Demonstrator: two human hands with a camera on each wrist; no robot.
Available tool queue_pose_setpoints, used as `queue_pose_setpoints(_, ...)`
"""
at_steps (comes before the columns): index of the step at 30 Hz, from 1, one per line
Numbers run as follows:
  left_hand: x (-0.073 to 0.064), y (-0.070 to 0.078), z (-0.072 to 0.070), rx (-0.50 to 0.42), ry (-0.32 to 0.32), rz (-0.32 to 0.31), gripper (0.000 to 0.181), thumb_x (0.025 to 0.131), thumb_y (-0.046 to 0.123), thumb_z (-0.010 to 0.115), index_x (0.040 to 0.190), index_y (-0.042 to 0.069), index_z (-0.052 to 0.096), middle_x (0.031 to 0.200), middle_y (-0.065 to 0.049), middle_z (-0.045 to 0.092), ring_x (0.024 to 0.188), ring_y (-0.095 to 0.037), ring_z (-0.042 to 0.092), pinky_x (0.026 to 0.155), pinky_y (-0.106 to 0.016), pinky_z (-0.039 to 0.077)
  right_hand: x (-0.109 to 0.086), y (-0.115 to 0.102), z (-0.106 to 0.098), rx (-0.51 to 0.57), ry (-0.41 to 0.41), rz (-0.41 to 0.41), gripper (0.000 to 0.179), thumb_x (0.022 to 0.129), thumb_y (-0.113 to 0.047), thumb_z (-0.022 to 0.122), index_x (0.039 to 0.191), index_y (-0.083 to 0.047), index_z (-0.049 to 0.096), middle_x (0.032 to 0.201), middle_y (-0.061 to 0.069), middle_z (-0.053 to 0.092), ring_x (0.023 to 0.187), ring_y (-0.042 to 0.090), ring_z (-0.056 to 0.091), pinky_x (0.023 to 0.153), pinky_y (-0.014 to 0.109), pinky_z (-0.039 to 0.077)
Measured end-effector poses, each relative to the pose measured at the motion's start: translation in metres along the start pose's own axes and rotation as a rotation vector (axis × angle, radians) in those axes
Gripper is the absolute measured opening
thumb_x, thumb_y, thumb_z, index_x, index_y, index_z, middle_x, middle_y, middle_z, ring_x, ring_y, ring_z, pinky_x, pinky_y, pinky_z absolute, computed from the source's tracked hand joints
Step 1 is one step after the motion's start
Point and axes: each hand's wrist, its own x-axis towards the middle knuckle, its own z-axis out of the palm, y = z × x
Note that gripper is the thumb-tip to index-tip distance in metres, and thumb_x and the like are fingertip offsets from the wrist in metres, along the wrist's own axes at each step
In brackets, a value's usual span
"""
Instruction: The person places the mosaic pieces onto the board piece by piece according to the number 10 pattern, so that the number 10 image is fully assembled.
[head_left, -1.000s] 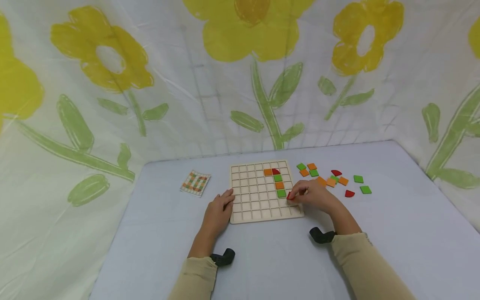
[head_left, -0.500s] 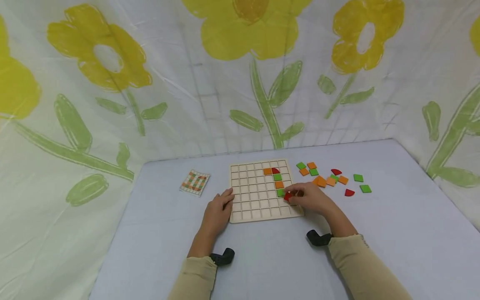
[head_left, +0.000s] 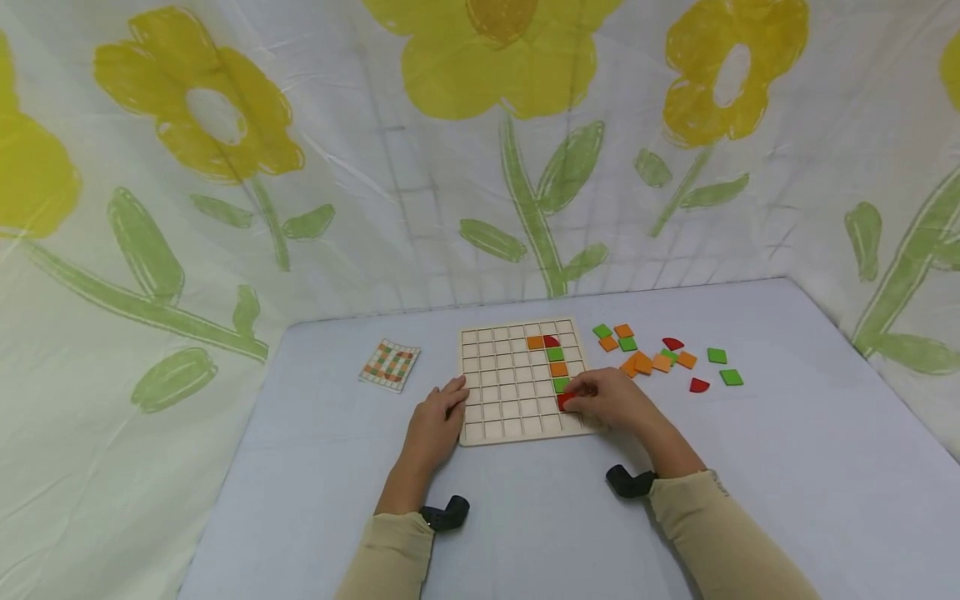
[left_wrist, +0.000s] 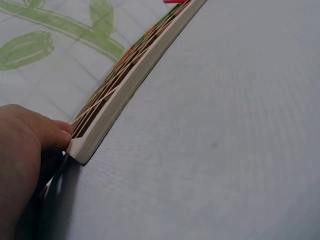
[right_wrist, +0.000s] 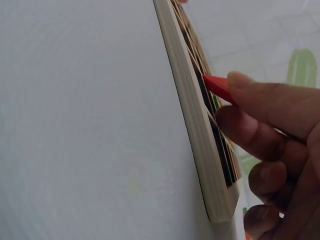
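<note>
A wooden grid board (head_left: pixel 501 395) lies on the table, with an orange square (head_left: pixel 535 342), a red quarter-circle piece (head_left: pixel 551 341) and several green and orange squares set in its cells. My right hand (head_left: pixel 606 397) pinches another red quarter-circle tile (head_left: pixel 564 402) between thumb and finger, just below the lowest green square (head_left: pixel 561 385). In the right wrist view that red tile (right_wrist: pixel 219 86) is tilted, its tip at the grid. My left hand (head_left: pixel 435 423) rests against the board's left edge; in the left wrist view its fingertips touch the board's corner (left_wrist: pixel 79 146).
A small pattern card (head_left: pixel 391 365) with coloured squares lies left of the board. Right of it are scattered loose tiles: orange squares (head_left: pixel 642 362), green squares (head_left: pixel 731 377) and red quarter-circles (head_left: pixel 699 386). A flower-printed cloth (head_left: pixel 360 233) hangs behind the table.
My right hand has moved left and slightly down with the red quarter-circle tile, from beside the green square to the cell under it. The left hand has stayed at the board's edge.
</note>
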Motion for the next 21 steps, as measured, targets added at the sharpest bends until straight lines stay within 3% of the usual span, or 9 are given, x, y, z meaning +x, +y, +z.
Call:
queue_pose_setpoints(4, -0.0005, -0.0003, 0.0000, -0.006, -0.004, 0.000, 0.029, 0.098, 0.010, 0.059, 0.125, 0.005, 0.067, 0.144, 0.000, 0.055, 0.135, -0.021, 0.050, 0.119, -0.047, 0.033, 0.0018, -0.0006, 0.0034, -0.078, 0.026, -0.020, 0.014, 0.087, -0.026, 0.076, 0.098, -0.019, 0.076, 0.094, -0.003, 0.071, 0.085, 0.017, 0.057, 0.075, 0.030, 0.050)
queue_pose_setpoints(14, -0.0004, -0.0006, 0.0002, -0.008, -0.005, -0.008, 0.029, 0.098, 0.010, 0.058, 0.125, 0.005, 0.067, 0.144, 0.002, 0.055, 0.135, -0.018, 0.050, 0.120, -0.045, 0.032, 0.0032, 0.0008, 0.0060, -0.091, 0.009, -0.014, 0.015, 0.087, -0.024, 0.075, 0.100, -0.018, 0.076, 0.079, -0.003, 0.061, 0.079, 0.017, 0.053, 0.066, 0.028, 0.046)
queue_pose_setpoints(21, -0.0003, -0.0017, 0.0003, -0.010, 0.001, -0.003, 0.029, 0.097, 0.010, 0.059, 0.124, 0.004, 0.068, 0.143, 0.000, 0.055, 0.135, -0.018, 0.050, 0.120, -0.045, 0.032, 0.0027, 0.0010, 0.0043, -0.102, 0.006, -0.024, 0.011, 0.087, -0.025, 0.075, 0.098, -0.021, 0.078, 0.094, -0.003, 0.070, 0.086, 0.017, 0.056, 0.076, 0.030, 0.050)
